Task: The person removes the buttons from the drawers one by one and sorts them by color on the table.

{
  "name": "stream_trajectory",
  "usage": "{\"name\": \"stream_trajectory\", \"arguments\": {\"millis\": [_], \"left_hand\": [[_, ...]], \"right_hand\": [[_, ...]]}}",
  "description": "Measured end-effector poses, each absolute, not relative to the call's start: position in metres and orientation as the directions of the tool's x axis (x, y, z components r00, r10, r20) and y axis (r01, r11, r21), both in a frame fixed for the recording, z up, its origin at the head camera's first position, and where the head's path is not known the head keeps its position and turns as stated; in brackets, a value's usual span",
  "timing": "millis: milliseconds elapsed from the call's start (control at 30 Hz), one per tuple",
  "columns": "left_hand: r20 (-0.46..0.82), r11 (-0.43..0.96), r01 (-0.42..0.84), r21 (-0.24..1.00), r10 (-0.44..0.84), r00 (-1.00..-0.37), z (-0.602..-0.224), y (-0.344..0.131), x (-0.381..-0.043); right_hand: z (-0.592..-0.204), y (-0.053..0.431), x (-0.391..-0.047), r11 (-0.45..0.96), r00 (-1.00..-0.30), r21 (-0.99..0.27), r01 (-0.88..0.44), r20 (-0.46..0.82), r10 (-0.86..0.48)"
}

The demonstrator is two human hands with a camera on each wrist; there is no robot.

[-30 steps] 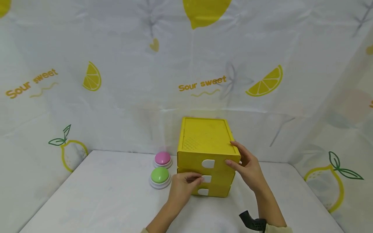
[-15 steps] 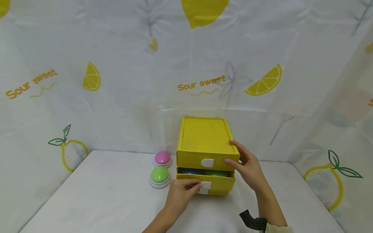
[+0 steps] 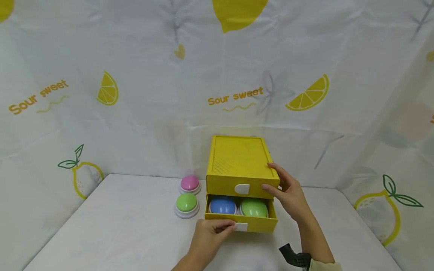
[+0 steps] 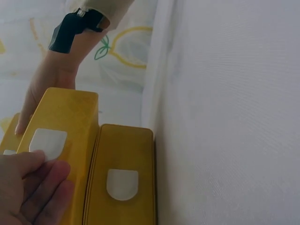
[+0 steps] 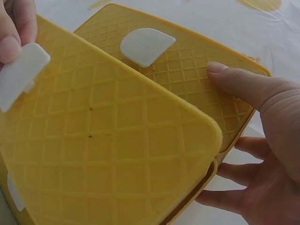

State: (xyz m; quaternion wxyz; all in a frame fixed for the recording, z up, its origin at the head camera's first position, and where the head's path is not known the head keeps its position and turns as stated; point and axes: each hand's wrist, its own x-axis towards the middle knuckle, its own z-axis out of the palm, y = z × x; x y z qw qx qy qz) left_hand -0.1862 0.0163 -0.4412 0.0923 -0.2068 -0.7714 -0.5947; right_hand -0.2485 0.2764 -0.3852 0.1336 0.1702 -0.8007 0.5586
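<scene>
A yellow drawer cabinet (image 3: 240,154) stands on the white table, its middle drawer (image 3: 261,224) pulled out toward me. Inside that drawer sit a blue dome push button (image 3: 223,206) and a green one (image 3: 254,208) side by side. My left hand (image 3: 208,239) pinches the white tab handle (image 3: 241,227) of the drawer between thumb and fingers. At the cabinet's upper right front corner, my right hand (image 3: 288,194) holds on, thumb on the front and fingers along the top and side. The left wrist view shows the bottom drawer (image 4: 123,152) closed beside the pulled one.
A pink push button (image 3: 190,183) and a green push button (image 3: 186,203), both on white bases, stand on the table (image 3: 135,222) left of the cabinet. A printed lemon cloth (image 3: 152,124) hangs behind. A black wrist mount (image 3: 295,257) sits on the right forearm.
My left hand has drawn the middle drawer out toward me by its tab, bringing the blue and green buttons into view. The right hand has stayed at the cabinet's corner.
</scene>
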Motion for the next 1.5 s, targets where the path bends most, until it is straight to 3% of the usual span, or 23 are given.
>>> {"name": "stream_trajectory", "arguments": {"millis": [367, 667, 867, 1167, 1500], "left_hand": [[0.377, 0.254, 0.443, 0.86, 0.269, -0.886, -0.441, 0.008, -0.173], [0.524, 0.345, 0.631, 0.695, 0.357, -0.773, -0.41, 0.004, -0.171], [0.436, 0.279, 0.581, 0.764, 0.442, -0.784, -0.374, 0.012, -0.184], [0.214, 0.372, 0.477, 0.796, 0.565, -0.797, -0.366, 0.035, -0.216], [0.187, 0.43, 0.466, 0.773, 0.548, -0.815, -0.369, 0.036, -0.219]], "right_hand": [[-0.384, 0.275, -0.249, 0.306, -0.909, -0.856, -0.416, 0.395, -0.13], [-0.384, 0.275, -0.247, 0.32, -0.915, -0.858, -0.403, 0.385, -0.119], [-0.385, 0.278, -0.246, 0.318, -0.914, -0.858, -0.404, 0.39, -0.109], [-0.387, 0.28, -0.245, 0.32, -0.916, -0.858, -0.401, 0.384, -0.118], [-0.385, 0.277, -0.248, 0.318, -0.915, -0.858, -0.403, 0.384, -0.125]]}}
